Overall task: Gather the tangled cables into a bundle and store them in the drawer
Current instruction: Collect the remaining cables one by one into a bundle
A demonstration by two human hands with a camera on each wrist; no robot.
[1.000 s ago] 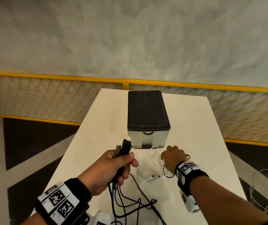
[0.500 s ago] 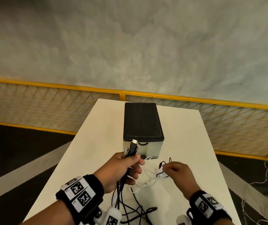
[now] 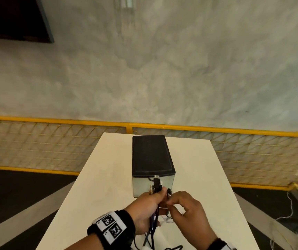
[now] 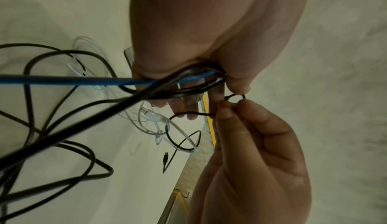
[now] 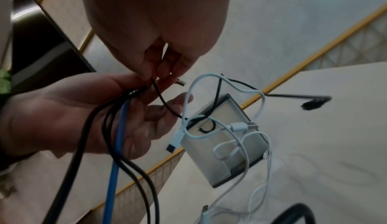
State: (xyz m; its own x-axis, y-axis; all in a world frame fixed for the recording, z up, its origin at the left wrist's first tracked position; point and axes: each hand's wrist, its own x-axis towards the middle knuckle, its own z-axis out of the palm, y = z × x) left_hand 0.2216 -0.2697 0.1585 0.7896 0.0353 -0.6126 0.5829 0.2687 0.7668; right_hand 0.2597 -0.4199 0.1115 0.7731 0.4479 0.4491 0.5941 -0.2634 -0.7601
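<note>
My left hand point(image 3: 151, 201) holds a bundle of black and blue cables point(image 4: 117, 80) upright in front of the drawer box point(image 3: 151, 156), plugs point(image 3: 156, 184) sticking up. Right beside it, my right hand point(image 3: 171, 202) pinches a thin black cable point(image 5: 161, 98) between thumb and fingertips and brings it against the bundle. White cables point(image 5: 240, 126) hang tangled with the thin black one, in front of the drawer's shut translucent front point(image 5: 220, 144). More black cable loops point(image 4: 62, 161) trail down onto the white table point(image 3: 108, 177).
The drawer box has a black top and a small black handle point(image 5: 207, 126). A yellow mesh fence point(image 3: 252, 150) runs behind the table in front of a grey wall. A loose black plug point(image 4: 165, 158) lies near the table's edge.
My right hand has lifted off the table with the thin black cable and come up against my left hand. The left hand and its bundle have moved closer to the drawer box. The head view has tilted up.
</note>
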